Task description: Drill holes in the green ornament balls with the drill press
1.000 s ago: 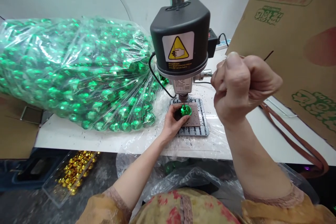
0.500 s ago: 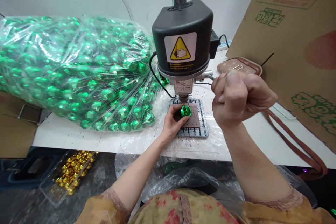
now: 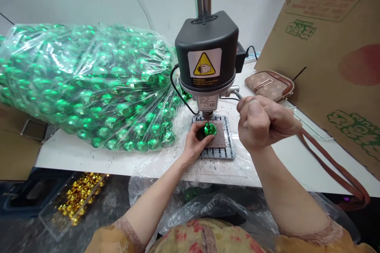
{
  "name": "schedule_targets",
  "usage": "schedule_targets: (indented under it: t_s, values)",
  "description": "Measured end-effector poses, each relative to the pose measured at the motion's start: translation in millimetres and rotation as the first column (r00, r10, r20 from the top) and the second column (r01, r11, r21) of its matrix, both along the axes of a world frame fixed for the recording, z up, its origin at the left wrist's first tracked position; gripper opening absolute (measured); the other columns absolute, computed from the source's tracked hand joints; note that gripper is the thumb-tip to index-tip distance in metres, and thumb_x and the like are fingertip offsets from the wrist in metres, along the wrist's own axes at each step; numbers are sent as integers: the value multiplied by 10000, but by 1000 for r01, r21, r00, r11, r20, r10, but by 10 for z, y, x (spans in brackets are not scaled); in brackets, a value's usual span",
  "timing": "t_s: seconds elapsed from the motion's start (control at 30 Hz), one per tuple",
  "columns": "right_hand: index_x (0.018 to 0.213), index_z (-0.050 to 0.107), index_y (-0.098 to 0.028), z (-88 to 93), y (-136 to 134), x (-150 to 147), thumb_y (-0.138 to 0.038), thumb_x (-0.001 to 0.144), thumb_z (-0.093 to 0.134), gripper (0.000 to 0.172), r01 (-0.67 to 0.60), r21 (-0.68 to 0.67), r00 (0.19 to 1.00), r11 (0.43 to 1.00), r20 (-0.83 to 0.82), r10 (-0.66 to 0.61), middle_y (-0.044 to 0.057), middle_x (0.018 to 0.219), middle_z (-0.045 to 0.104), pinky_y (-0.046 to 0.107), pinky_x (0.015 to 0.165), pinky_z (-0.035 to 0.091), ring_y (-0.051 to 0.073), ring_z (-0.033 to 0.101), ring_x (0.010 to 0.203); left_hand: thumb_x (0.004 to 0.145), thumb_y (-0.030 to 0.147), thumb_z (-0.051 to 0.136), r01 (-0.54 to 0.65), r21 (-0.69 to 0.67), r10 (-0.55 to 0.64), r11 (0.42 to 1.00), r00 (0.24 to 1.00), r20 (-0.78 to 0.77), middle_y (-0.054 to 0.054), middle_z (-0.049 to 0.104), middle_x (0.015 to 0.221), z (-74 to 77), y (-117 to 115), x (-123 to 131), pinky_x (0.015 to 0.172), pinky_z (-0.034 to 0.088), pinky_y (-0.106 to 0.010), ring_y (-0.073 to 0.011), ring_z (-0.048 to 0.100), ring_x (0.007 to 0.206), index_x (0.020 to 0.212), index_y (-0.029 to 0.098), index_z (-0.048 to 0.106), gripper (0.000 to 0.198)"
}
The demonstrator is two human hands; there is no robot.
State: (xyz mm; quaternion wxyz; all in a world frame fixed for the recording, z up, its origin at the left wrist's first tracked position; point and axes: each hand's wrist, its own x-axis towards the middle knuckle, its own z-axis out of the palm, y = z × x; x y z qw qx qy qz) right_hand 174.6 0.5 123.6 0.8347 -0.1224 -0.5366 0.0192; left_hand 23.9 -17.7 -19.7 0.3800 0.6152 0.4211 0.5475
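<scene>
A shiny green faceted ball [image 3: 210, 129] rests on a brown pad [image 3: 219, 138] over the slotted metal base [image 3: 230, 151] of a small bench drill press [image 3: 207, 57]. Thumb and fingers of my left hand [image 3: 195, 140] pinch the ball from its left side, under the drill chuck [image 3: 208, 115]. My right hand [image 3: 264, 120] is closed in a fist around the feed lever [image 3: 237, 94] at the machine's right; most of the lever is hidden inside it. The drill tip's exact depth at the ball cannot be made out.
A clear plastic bag of green balls [image 3: 118, 87] lies left of the press. To the right are a brown purse [image 3: 268, 85] with a strap and a cardboard box [image 3: 329, 63]. Gold balls [image 3: 81, 195] fill a clear bin below the table edge. Dark shavings speckle the tabletop.
The camera view has tilted a little, so the scene sits slightly lower. My right fist has moved slightly down and left with the lever. My left hand still pinches the green ball.
</scene>
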Motion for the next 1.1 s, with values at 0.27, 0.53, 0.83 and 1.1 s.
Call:
schedule_targets:
  t_s: [0.27, 0.53, 0.83, 1.1]
  values:
    - [596, 182, -210, -91, 8, 66, -72, 831, 585, 486, -33, 45, 995, 998, 91, 29, -67, 497, 252, 284, 405, 233, 59, 256, 397, 828, 413, 831, 11, 12, -11, 1000, 1000, -3, -102, 656, 1268, -2, 8, 0, 1100, 492, -451, -260, 633, 1219, 1174, 221, 613, 451]
    - [559, 225, -196, 90, -59, 16, -110, 897, 576, 495, -14, -65, 999, 998, 31, 16, -64, 489, 264, 282, 421, 236, 50, 282, 393, 825, 375, 830, -9, 6, 9, 1000, 1000, -8, -102, 662, 1260, -10, 6, 6, 1086, 499, -441, -254, 638, 1208, 1174, 219, 604, 444]
    - [579, 308, -223, 564, 23, 4, -138, 939, 592, 467, -101, -212, 995, 972, -38, 95, -85, 489, 346, 264, 452, 269, 43, 357, 404, 827, 332, 776, -191, 343, 274, 920, 938, -212, -72, 682, 1043, 125, -532, -37, 833, 572, -336, -204, 693, 969, 1073, 213, 587, 333]
    - [631, 338, -231, 516, 49, 10, -205, 930, 620, 412, -157, -156, 987, 975, -63, 149, -103, 500, 352, 239, 470, 271, 35, 360, 415, 877, 206, 684, 560, 578, 156, 594, 625, -765, -140, 764, 1054, -253, -1461, -500, 912, 615, -401, -211, 721, 887, 1080, 176, 671, 207]
